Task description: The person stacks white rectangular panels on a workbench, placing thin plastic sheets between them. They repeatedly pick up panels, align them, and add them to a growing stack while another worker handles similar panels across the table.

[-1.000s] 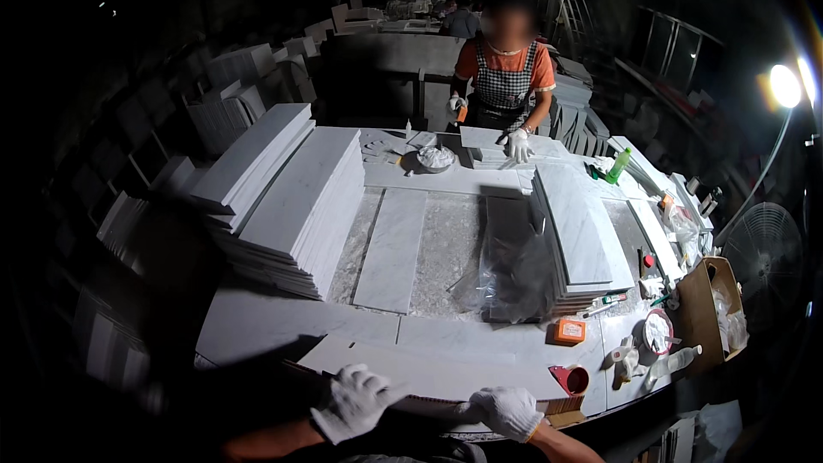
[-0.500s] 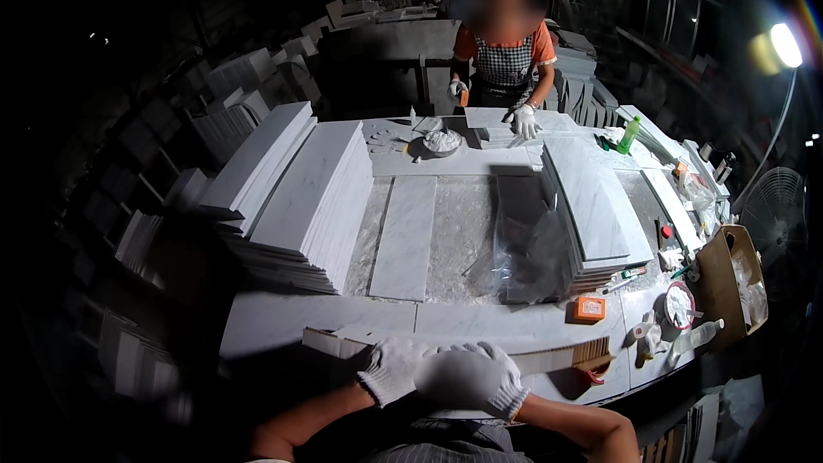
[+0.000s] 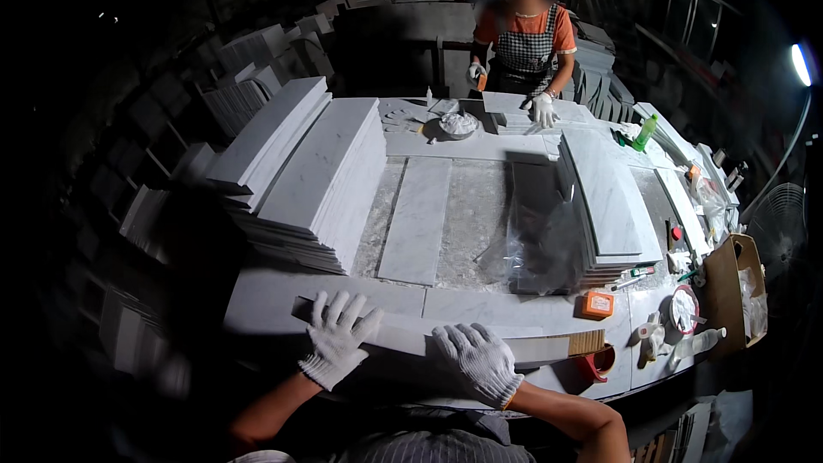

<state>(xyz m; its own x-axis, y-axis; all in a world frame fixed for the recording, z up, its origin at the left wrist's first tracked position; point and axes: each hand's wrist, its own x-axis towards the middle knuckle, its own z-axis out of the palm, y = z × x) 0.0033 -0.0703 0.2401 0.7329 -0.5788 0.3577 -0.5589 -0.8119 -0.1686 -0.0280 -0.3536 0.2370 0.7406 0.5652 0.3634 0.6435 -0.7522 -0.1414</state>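
Both my hands wear white knit gloves. My left hand [image 3: 337, 339] has its fingers spread over the left part of a long, narrow pale strip [image 3: 403, 334] by the table's near edge. My right hand [image 3: 477, 362] lies over the same strip farther right, its fingers extended across it. A brown ribbed section [image 3: 587, 342] shows at the strip's right end; its material I cannot tell. Beside that end sits a red curved object [image 3: 596, 365], possibly a tape dispenser. An orange box [image 3: 597, 304] stands just beyond.
Tall stacks of marble slabs stand left [image 3: 317, 163] and right [image 3: 604, 206], with a single slab [image 3: 417, 223] between. Clear plastic [image 3: 544, 249] lies near the right stack. Bottles, a bowl and a cardboard box [image 3: 729, 291] crowd the right. Across the table, a co-worker [image 3: 527, 47] touches slabs.
My hands, earlier close together at the strip's middle, are now apart. The left has moved left with its fingers spreading. The view has shifted slightly, and the co-worker keeps a hand on the slabs.
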